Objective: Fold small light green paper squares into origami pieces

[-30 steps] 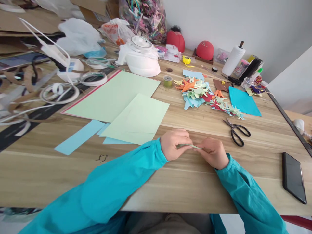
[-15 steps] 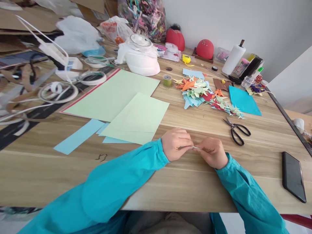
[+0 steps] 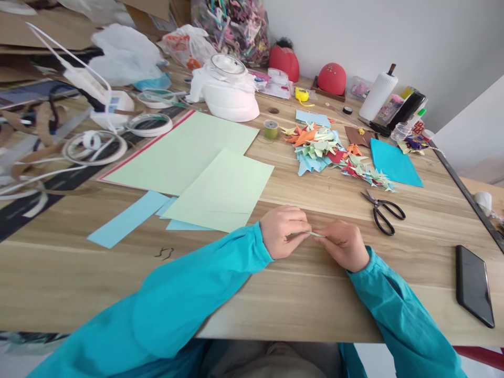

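Note:
Between my two hands is a small piece of folded pale green paper, seen nearly edge-on, its ends hidden by fingers. My left hand pinches its left end. The right end is pinched by my right hand. Left of my hands lie pale green sheets, partly over blue paper strips. Beyond my hands is a pile of folded paper cranes in orange, green, blue and red. Black-handled scissors rest with blades parted, right of my right hand.
A phone lies at the right front. A turquoise sheet and a spool sit farther back. Coiled white cables crowd the left. Along the back stand a white wrapped bundle, red domes and a white bottle.
Both hands keep their pinch on the paper. The paper between them has shifted up very slightly and its tilt differs a little; everything else stays in place.

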The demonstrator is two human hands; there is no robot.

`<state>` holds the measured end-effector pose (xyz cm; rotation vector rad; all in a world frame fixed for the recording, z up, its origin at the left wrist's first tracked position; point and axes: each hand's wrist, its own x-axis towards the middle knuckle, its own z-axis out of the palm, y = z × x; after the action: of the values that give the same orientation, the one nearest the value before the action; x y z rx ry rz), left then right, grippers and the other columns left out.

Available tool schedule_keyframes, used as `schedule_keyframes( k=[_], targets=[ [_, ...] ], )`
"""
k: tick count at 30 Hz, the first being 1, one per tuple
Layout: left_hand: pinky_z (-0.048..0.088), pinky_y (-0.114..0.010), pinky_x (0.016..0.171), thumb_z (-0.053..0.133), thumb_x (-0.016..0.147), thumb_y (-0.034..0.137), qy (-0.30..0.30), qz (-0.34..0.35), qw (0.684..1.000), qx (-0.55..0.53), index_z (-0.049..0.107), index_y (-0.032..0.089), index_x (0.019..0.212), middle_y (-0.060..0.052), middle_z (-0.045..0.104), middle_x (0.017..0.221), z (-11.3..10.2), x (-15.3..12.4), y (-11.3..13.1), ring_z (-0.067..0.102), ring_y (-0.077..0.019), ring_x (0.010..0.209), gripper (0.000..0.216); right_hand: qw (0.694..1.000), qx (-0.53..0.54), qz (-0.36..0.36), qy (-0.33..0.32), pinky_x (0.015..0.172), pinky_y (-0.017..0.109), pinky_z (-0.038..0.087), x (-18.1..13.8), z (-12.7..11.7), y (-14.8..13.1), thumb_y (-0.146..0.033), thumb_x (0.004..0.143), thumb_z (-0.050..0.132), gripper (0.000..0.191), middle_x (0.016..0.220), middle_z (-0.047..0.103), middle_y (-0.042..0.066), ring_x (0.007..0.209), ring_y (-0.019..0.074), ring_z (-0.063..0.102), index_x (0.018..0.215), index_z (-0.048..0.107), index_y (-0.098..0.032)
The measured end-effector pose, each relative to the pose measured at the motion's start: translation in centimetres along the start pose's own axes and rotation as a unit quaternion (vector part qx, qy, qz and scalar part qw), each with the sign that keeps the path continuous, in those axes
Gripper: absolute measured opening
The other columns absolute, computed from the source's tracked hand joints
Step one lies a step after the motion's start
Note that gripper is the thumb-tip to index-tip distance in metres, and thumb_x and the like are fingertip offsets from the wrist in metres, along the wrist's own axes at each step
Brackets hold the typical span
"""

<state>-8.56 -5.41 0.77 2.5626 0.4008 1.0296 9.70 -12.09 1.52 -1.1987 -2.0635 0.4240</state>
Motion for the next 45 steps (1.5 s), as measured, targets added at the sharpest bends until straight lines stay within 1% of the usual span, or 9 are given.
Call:
schedule_keyframes(
  k=[5, 8, 14, 24, 28, 30, 33, 36, 45],
  targets=[
    [0.039, -0.026, 0.059, 0.051, 0.079, 0.022, 0.003, 0.004, 1.000, -0.021, 0.064, 0.016, 0.073, -0.004, 0.061, 0.066, 0.12, 0.02, -0.01, 0.050, -0.0134, 0.061, 0.016, 1.000, -0.005, -0.026, 0.000, 0.060, 0.028, 0.043, 0.04, -0.09, 0.00, -0.026, 0.084, 0.052, 0.017, 0.061, 0.066, 0.002, 0.057, 0.0135, 0.058, 0.085, 0.068, -0.021],
    [0.039, -0.026, 0.059, 0.050, 0.081, 0.022, -0.004, 0.014, 1.000, -0.027, 0.064, 0.017, 0.071, -0.004, 0.061, 0.064, 0.18, 0.06, -0.04, 0.050, -0.0131, 0.061, 0.018, 0.999, -0.004, -0.036, -0.004, 0.059, 0.028, 0.042, 0.00, -0.08, 0.04, -0.026, 0.083, 0.052, 0.017, 0.060, 0.065, 0.003, 0.056, 0.0130, 0.057, 0.082, 0.068, -0.020],
    [0.039, -0.027, 0.060, 0.045, 0.084, 0.023, -0.032, 0.024, 0.999, 0.006, 0.062, 0.017, 0.068, -0.004, 0.060, 0.063, 0.13, 0.09, 0.00, 0.051, -0.0136, 0.063, 0.024, 0.999, -0.006, -0.025, -0.023, 0.059, 0.027, 0.041, -0.04, 0.01, 0.09, -0.033, 0.084, 0.052, 0.023, 0.056, 0.062, 0.002, 0.054, 0.0124, 0.055, 0.074, 0.066, -0.019],
    [0.035, -0.028, 0.058, 0.044, 0.084, 0.023, -0.028, 0.048, 0.998, 0.036, 0.062, 0.017, 0.067, -0.003, 0.059, 0.061, 0.20, 0.08, 0.03, 0.049, -0.0139, 0.062, 0.026, 0.999, 0.045, -0.016, -0.022, 0.054, 0.026, 0.039, 0.22, -0.18, -0.31, -0.031, 0.083, 0.053, 0.025, 0.051, 0.056, 0.001, 0.051, 0.0115, 0.048, 0.065, 0.063, -0.017],
    [0.035, -0.028, 0.059, 0.043, 0.085, 0.023, -0.026, 0.045, 0.998, 0.033, 0.062, 0.018, 0.067, -0.004, 0.059, 0.061, 0.17, 0.06, 0.09, 0.048, -0.0139, 0.061, 0.027, 0.998, 0.053, -0.016, -0.022, 0.055, 0.026, 0.040, 0.18, -0.07, -0.14, -0.029, 0.082, 0.054, 0.022, 0.051, 0.055, 0.000, 0.051, 0.0114, 0.047, 0.066, 0.063, -0.018],
    [0.036, -0.028, 0.059, 0.044, 0.085, 0.023, -0.020, 0.040, 0.999, 0.028, 0.062, 0.017, 0.067, -0.004, 0.059, 0.062, 0.16, 0.04, 0.04, 0.048, -0.0138, 0.061, 0.026, 0.999, 0.050, -0.015, -0.013, 0.057, 0.026, 0.041, 0.13, -0.03, 0.00, -0.028, 0.081, 0.056, 0.018, 0.054, 0.058, 0.001, 0.053, 0.0120, 0.050, 0.070, 0.064, -0.018],
    [0.036, -0.027, 0.058, 0.045, 0.084, 0.022, -0.010, 0.038, 0.999, 0.020, 0.062, 0.016, 0.067, -0.004, 0.058, 0.062, 0.11, 0.03, -0.12, 0.047, -0.0135, 0.060, 0.025, 0.999, 0.042, -0.003, 0.010, 0.060, 0.028, 0.044, -0.01, -0.02, 0.18, -0.025, 0.078, 0.059, 0.010, 0.064, 0.065, 0.003, 0.059, 0.0137, 0.056, 0.078, 0.066, -0.018],
    [0.036, -0.027, 0.058, 0.044, 0.084, 0.022, -0.013, 0.037, 0.999, 0.024, 0.062, 0.016, 0.068, -0.004, 0.058, 0.062, 0.07, 0.03, -0.24, 0.046, -0.0136, 0.060, 0.025, 0.999, 0.037, 0.005, 0.016, 0.062, 0.028, 0.046, -0.15, -0.04, 0.26, -0.023, 0.077, 0.061, 0.008, 0.069, 0.067, 0.004, 0.063, 0.0146, 0.059, 0.081, 0.067, -0.019],
    [0.036, -0.027, 0.058, 0.043, 0.085, 0.022, -0.018, 0.045, 0.998, 0.032, 0.061, 0.016, 0.068, -0.004, 0.057, 0.062, 0.19, 0.01, -0.36, 0.045, -0.0137, 0.060, 0.026, 0.998, -0.011, -0.058, 0.019, 0.061, 0.029, 0.045, -0.03, 0.03, 0.40, -0.020, 0.080, 0.056, 0.010, 0.061, 0.063, 0.003, 0.058, 0.0143, 0.056, 0.078, 0.066, -0.018]
  ],
)
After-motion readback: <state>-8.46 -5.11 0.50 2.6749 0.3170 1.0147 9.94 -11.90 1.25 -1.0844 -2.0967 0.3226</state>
